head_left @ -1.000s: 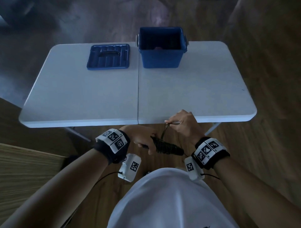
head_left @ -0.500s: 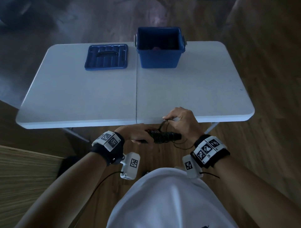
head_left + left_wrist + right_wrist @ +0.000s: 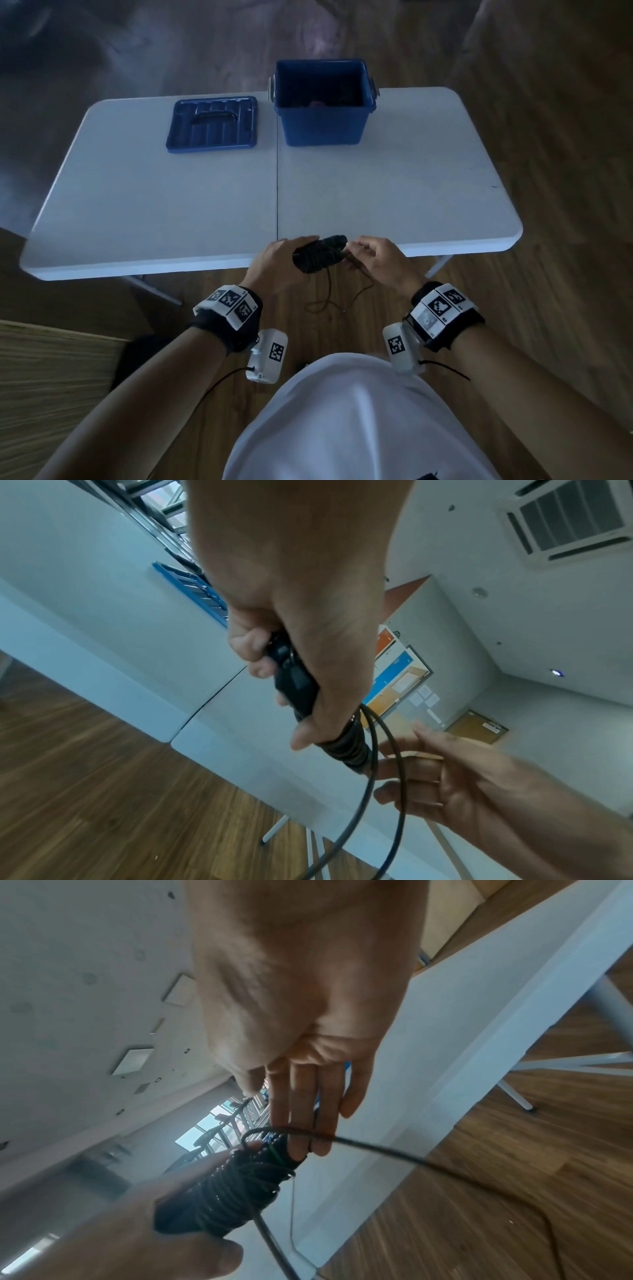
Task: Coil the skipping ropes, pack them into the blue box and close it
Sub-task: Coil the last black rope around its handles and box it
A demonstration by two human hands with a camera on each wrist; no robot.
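A black skipping rope [image 3: 318, 255] is wound into a thick bundle around its handles, just above the table's near edge. My left hand [image 3: 291, 257] grips the bundle, with its fingers curled round the handles [image 3: 294, 685]. My right hand [image 3: 352, 251] pinches the loose cord [image 3: 346, 1140] at the bundle's right end, and the cord crosses its fingers [image 3: 301, 1110]. A slack loop [image 3: 329, 303] hangs below both hands. The open blue box [image 3: 323, 126] stands at the table's far middle, with something reddish [image 3: 317, 102] dimly showing inside. Its blue lid [image 3: 212, 123] lies flat to the left of it.
The white folding table [image 3: 171, 205] has a seam down its middle. Wooden floor surrounds it, and a light wooden surface [image 3: 44, 383] sits at my lower left. The table's legs [image 3: 603, 999] show beneath its edge.
Both hands have risen from below the table's edge to level with it. The bundle has turned and grown thicker, and a slack loop now hangs under the hands.
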